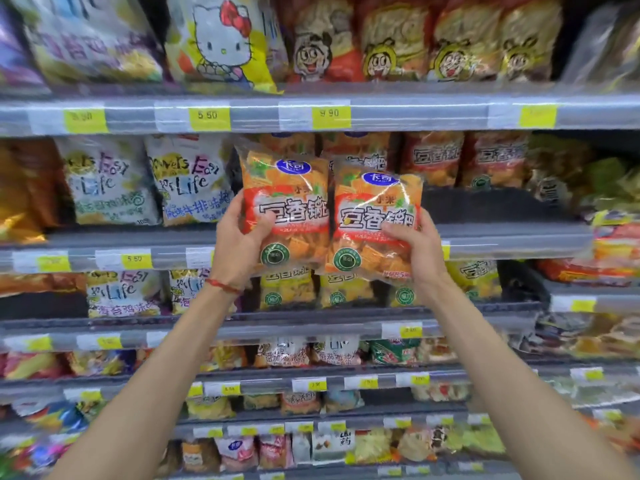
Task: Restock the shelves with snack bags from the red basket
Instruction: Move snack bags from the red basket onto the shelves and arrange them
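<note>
- The left hand (239, 244) grips the left orange snack bag (287, 199) at its lower left edge, thumb on the front and fingers curled behind. The right hand (417, 249) grips the right orange snack bag (375, 213) at its lower right edge in the same way.
- Both bags are upright, side by side and touching, held in front of the second shelf (512, 239) from the top and not yet set on it. The red basket is out of view.
- Handling, as a judgement: these are puffed, glossy film bags, so light, soft and a little slippery. Square crackers show through the clear lower part, so crushing is the risk.
- They are best held by a side seam or lower corner with a gentle pinch, not squeezed across the middle.
- Count: two orange bags, one per hand. Far behind them the tops of at least two matching orange bags (356, 147) show.
- Two red bags of the same brand (433, 157) stand to the right and two white "Easy Life" bags (107, 181) to the left.
- A dark gap (478, 202) lies on that shelf just right of the held bags.
</note>
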{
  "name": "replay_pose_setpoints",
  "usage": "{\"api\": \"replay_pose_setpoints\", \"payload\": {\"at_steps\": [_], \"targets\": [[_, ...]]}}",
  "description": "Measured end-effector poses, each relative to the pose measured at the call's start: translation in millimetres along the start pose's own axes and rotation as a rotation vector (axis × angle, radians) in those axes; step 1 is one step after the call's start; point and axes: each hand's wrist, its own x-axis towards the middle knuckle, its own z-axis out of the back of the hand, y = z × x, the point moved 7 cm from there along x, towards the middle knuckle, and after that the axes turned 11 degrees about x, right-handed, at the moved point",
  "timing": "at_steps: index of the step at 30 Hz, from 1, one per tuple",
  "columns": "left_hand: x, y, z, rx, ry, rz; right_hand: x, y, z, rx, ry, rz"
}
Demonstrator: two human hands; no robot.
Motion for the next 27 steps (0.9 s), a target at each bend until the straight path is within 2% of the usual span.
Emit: {"api": "replay_pose_setpoints", "payload": {"at_steps": [8, 13, 18, 27], "targets": [[67, 1, 3, -0.028, -0.048, 0.056, 66, 26, -24, -0.03, 0.025, 0.053], [93, 10, 0, 0.113, -0.049, 0.021, 93, 28, -37, -0.142, 0.063, 0.109], [105, 31, -2, 0.183, -0.022, 0.086, 107, 23, -29, -0.242, 0.077, 0.129], [93, 22, 0, 0.256, -0.05, 0.091, 102, 19, -22, -0.381, 0.161, 0.012]]}}
